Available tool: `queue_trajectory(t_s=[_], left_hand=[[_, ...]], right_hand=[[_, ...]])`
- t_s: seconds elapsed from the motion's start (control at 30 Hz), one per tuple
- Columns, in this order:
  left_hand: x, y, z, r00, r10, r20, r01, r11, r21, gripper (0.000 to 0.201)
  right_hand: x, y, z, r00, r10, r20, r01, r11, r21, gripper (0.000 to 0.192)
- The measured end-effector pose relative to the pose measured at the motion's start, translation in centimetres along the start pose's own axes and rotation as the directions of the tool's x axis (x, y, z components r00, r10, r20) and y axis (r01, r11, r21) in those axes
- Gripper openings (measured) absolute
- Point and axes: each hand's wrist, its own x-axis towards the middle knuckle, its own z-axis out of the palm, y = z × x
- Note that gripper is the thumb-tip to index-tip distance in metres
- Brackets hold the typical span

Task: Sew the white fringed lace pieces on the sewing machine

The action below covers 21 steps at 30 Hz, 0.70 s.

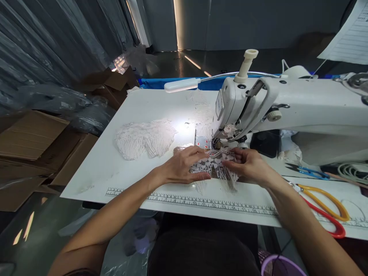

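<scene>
The lace piece [214, 168] lies flat on the white sewing table [97, 168], its long axis running from the table's near edge away toward the needle of the sewing machine [287, 107], with the far end just under the presser foot. 1 such piece is in hand; 1 heap of white lace [145, 138] rests well to the left. 3 pairs of scissors lie at the right: blue-handled snips [312, 171], yellow-handled scissors [326, 199] and red-handled scissors [327, 221]. 1 lamp [182, 84] on a gooseneck lights the work.

The left hand [184, 165] rests on the lace's left edge, fingers lightly spread and extended flat, pressing it down. The right hand [248, 165] has its fingers curled together, pinching the lace's right edge near the foot.
</scene>
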Motion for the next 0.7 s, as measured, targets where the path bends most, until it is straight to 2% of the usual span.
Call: queue_trajectory(t_s=[0.07, 0.1, 0.17, 0.23, 0.3, 0.33, 0.37, 0.43, 0.5, 0.53, 0.6, 0.7], left_hand=[[-0.1, 0.0, -0.7, 0.988, -0.146, 0.050, 0.154, 0.949, -0.273, 0.075], [-0.2, 0.0, -1.1, 0.973, -0.211, 0.092, 0.230, 0.906, -0.355, 0.079], [-0.4, 0.0, -1.5, 0.928, -0.353, 0.119, 0.371, 0.854, -0.365, 0.082], [-0.5, 0.1, -1.6, 0.877, -0.474, 0.080, 0.477, 0.840, -0.259, 0.078], [-0.6, 0.3, -1.7, 0.851, -0.524, 0.041, 0.523, 0.835, -0.170, 0.069], [-0.6, 0.4, -1.7, 0.848, -0.528, 0.040, 0.528, 0.837, -0.145, 0.065], [-0.6, 0.5, -1.8, 0.848, -0.528, 0.044, 0.529, 0.839, -0.129, 0.063], [-0.5, 0.7, -2.0, 0.841, -0.537, 0.061, 0.541, 0.834, -0.109, 0.063], [-0.4, 1.0, -2.2, 0.826, -0.559, 0.079, 0.564, 0.820, -0.099, 0.064], [-0.4, 1.0, -2.2, 0.815, -0.573, 0.087, 0.579, 0.810, -0.096, 0.065], [-0.3, 1.1, -2.0, 0.787, -0.609, 0.096, 0.617, 0.782, -0.094, 0.068], [-0.1, 1.1, -1.6, 0.741, -0.669, 0.055, 0.671, 0.737, -0.079, 0.071]], right_hand=[[-0.1, -0.9, 1.9, 0.996, 0.038, 0.076, -0.054, 0.974, 0.222, 0.044], [0.0, -1.2, 2.6, 0.992, 0.028, 0.126, -0.064, 0.954, 0.292, 0.047], [0.3, -1.5, 3.2, 0.984, -0.026, 0.179, -0.038, 0.937, 0.347, 0.046], [0.6, -1.0, 3.0, 0.988, -0.078, 0.133, 0.042, 0.966, 0.256, 0.041], [0.8, -0.1, 2.2, 0.990, -0.144, 0.008, 0.144, 0.989, -0.013, 0.036], [0.8, 0.4, 1.9, 0.978, -0.206, -0.035, 0.196, 0.963, -0.184, 0.033], [0.7, 0.9, 1.6, 0.957, -0.286, -0.040, 0.255, 0.903, -0.345, 0.032], [0.6, 1.8, 1.3, 0.887, -0.459, 0.057, 0.406, 0.715, -0.569, 0.034], [0.4, 2.5, 1.4, 0.791, -0.581, 0.192, 0.536, 0.508, -0.674, 0.038], [0.4, 2.8, 1.5, 0.757, -0.609, 0.237, 0.559, 0.414, -0.719, 0.039], [0.6, 3.1, 1.7, 0.730, -0.625, 0.275, 0.535, 0.274, -0.799, 0.040], [1.0, 3.3, 1.9, 0.739, -0.608, 0.289, 0.496, 0.201, -0.845, 0.040]])
